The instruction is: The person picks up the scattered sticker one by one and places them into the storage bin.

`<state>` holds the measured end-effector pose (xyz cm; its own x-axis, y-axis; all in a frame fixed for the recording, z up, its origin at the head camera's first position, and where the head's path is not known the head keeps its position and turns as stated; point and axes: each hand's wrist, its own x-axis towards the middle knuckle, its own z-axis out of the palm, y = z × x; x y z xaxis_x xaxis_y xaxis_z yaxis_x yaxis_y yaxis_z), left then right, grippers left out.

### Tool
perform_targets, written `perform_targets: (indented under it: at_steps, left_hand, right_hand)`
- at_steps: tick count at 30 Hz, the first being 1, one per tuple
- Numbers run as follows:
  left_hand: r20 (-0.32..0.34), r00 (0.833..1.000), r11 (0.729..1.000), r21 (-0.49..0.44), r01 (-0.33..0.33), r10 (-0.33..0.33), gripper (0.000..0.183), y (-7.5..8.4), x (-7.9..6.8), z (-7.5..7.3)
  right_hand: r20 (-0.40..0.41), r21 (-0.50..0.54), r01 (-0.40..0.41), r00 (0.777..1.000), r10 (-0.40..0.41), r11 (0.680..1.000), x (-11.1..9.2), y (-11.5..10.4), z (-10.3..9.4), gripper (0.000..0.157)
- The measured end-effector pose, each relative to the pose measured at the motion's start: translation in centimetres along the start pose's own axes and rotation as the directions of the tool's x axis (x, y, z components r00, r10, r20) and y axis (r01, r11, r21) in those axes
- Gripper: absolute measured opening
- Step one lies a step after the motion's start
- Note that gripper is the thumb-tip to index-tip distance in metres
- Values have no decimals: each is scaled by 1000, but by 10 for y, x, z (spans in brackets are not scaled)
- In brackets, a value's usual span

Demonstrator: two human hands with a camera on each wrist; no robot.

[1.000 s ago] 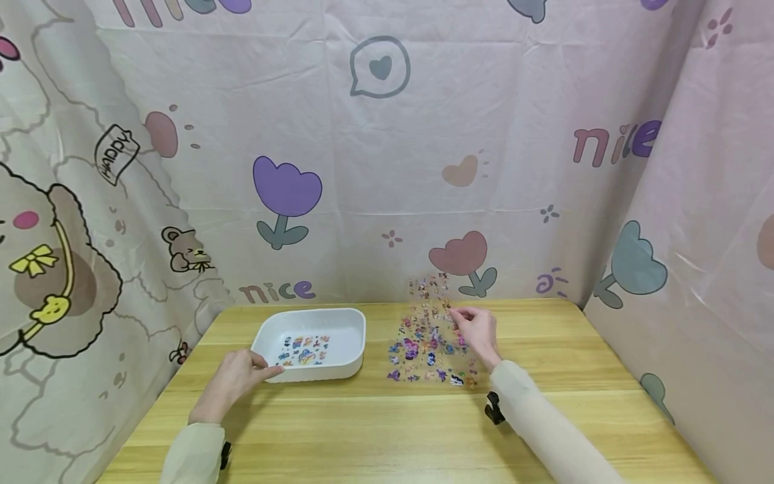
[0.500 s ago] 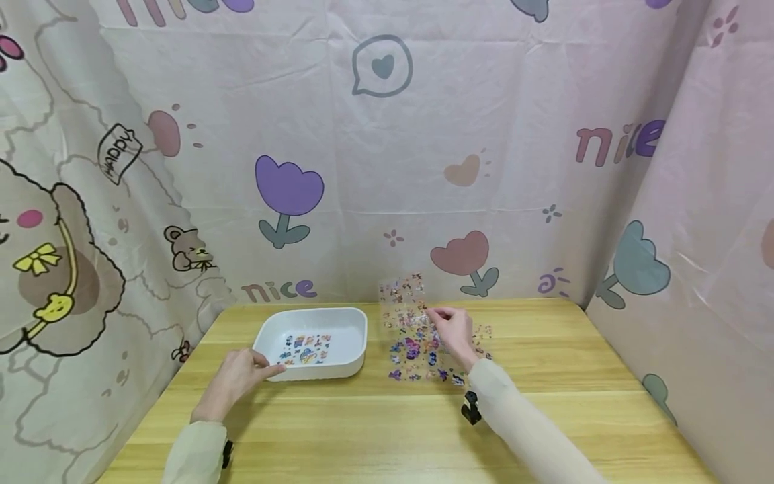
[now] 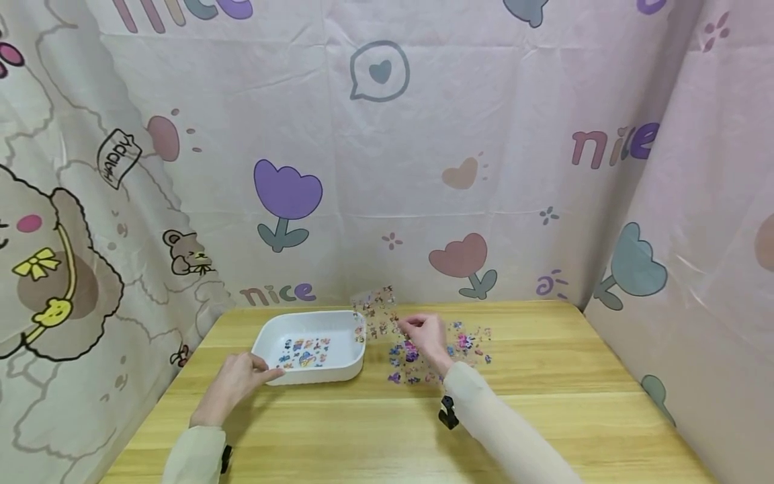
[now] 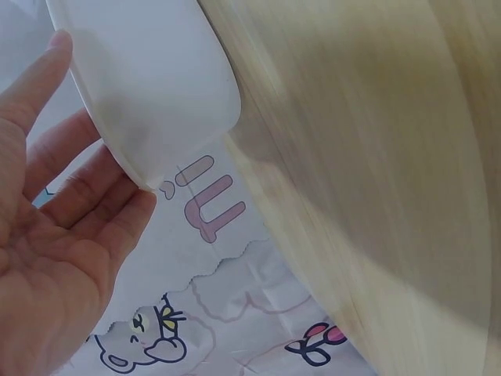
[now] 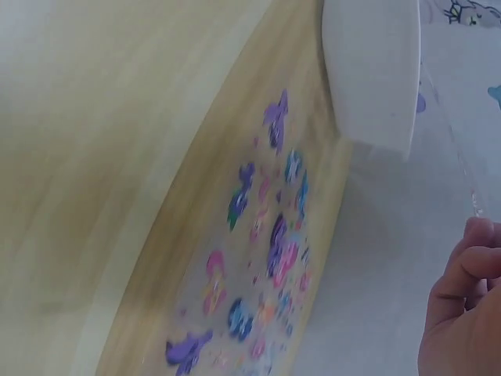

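My right hand (image 3: pixel 428 339) pinches a clear sticker sheet (image 3: pixel 375 319) printed with small colourful figures. The raised sheet overlaps the right end of a white plastic tray (image 3: pixel 329 374) in the head view. At the tray's front left corner, my left hand (image 3: pixel 234 378) holds the rim; the left wrist view has the thumb (image 4: pixel 61 47) on one side of the rim and the fingers on the other. Inside the tray lies another sticker sheet (image 3: pixel 306 353). Below my right hand, more clear sticker sheets (image 3: pixel 412 352) are spread on the table, partly hidden by that hand.
The wooden table (image 3: pixel 338 444) ends at a printed fabric curtain (image 3: pixel 387 154) that hangs behind it and along both sides. In the right wrist view, the tray (image 5: pixel 372 74) stands beyond the purple, pink and blue stickers (image 5: pixel 278 251) on the table.
My right hand has lifted the clear sticker sheet off the others and carried it left to the tray's right end. The left hand has stayed on the tray rim.
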<state>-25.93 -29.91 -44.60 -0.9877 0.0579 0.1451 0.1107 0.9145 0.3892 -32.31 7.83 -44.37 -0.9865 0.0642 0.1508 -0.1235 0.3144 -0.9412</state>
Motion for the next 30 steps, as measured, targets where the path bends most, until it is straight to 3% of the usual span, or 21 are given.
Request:
perform_targets:
  at_steps: [10,23,30]
  left_hand:
    - [11,1000,1000,-9,14,-14,52,0,0,0]
    - [-6,1000,1000,-1,2,-2,48,-1,0,0]
    - [-4,1000,1000,-4,-10,10,46,-1,1,1]
  right_hand:
    - [71,5,22,997,-23,1000,-3,-7,27,12]
    - [61,5,-37,997,37,999,-7,-19,55,7]
    - [54,3,-30,998,30,1000,-9,-23,73,4]
